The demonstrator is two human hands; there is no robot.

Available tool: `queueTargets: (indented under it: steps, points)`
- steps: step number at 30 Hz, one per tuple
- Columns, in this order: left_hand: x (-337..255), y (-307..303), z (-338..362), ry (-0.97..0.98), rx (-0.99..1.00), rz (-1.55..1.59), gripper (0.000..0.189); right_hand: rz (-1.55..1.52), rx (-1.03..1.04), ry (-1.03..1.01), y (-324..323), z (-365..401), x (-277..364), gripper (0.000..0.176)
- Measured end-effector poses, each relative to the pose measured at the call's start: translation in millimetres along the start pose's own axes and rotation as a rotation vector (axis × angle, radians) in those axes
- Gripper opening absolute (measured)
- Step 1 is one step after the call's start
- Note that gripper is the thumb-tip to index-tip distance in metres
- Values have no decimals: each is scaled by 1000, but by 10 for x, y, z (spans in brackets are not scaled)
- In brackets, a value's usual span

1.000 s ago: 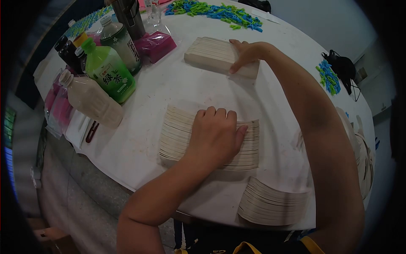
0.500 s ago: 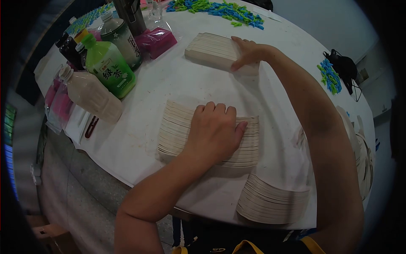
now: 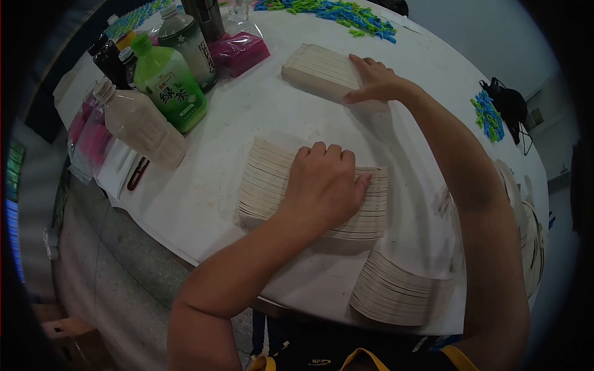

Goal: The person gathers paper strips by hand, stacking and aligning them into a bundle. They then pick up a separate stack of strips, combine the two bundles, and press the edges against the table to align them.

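Observation:
A fanned row of pale, flat strips point(image 3: 260, 185) with dark edges lies on the white-covered table. My left hand point(image 3: 325, 185) rests on its middle with curled fingers; the fingertips are hidden beneath the hand. Farther off is a neat block of similar pale strips point(image 3: 318, 68). My right hand point(image 3: 375, 80) spans its right end, thumb on the near side and fingers at the far side. A third curved row of strips point(image 3: 399, 290) sits close to the table's near edge, touched by neither hand.
Bottles, including a green tea bottle point(image 3: 168, 86), stand at the left beside a pink wrapped pack point(image 3: 241, 52). A dark red cutter point(image 3: 138, 174) lies near the left edge. Blue and green clips point(image 3: 334, 17) are heaped at the back, and more clips point(image 3: 489, 116) at the right.
The whole view has shifted a little, so the table's things appear slightly farther right. Both hands stay at the same stacks, with little visible change in their grip.

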State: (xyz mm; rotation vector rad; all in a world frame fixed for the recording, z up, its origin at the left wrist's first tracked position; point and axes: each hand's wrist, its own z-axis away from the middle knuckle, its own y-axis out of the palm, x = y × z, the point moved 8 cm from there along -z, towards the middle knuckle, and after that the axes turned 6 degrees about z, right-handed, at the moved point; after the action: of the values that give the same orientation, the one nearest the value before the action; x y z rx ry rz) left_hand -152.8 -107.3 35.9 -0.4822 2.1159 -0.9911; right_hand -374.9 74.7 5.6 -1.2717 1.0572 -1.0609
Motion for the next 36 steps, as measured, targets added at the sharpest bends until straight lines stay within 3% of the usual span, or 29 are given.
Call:
queueTargets:
  steps: [6,8,9,11,12,13,15,16,18,22,25,27,29,31,32,33,36]
  points:
    - [10,-2,3,8,-17,1,34,-220,33,-2,-238,278,136,125]
    - [7,-18,17,11,-40,9,34,-680,141,43,-420,539,163,109]
    - [-4,-35,12,15,-61,10,34,-663,133,46,-518,661,116,109]
    - [-13,-42,27,31,-88,0,34,-1308,292,68,-697,993,30,91]
    - [-26,-56,25,38,-99,-22,34,-1481,333,-17,-825,1135,35,81]
    - [-72,-95,21,65,-116,-9,34,-1462,304,-10,-877,1278,-27,81]
    - [-34,-21,10,-43,53,-22,33,-1792,220,-323,-1206,1699,165,84]
    - [-58,-23,10,-17,41,-14,33,-1773,194,-321,-1253,1904,188,84]
    - [-95,-57,2,52,-49,-92,31,-1895,179,-359,-1341,2311,264,101]
    - [-343,-318,-2,265,-220,-147,31,-1950,155,-414,-1361,2962,403,107]
    - [-528,-600,4,344,-310,-89,24,-1849,92,-267,-1247,3289,423,108]
    - [-531,-827,2,263,-347,107,17,-1850,194,-253,-1111,3448,505,105]
    - [-595,-1027,93,284,-418,225,23,-1884,219,-226,-1047,3587,620,103]
    - [-401,-1074,138,-27,-312,711,29,-1920,249,-207,-1040,3665,764,101]
    - [-410,-1138,194,-32,-311,697,29,-1898,269,-225,-1053,3694,840,90]
    - [-359,-1155,250,-86,-277,876,33,-1876,289,-244,-1055,3723,912,79]
    - [-194,-1183,436,-187,-217,1248,43,-1777,290,-277,-1058,3744,1074,81]
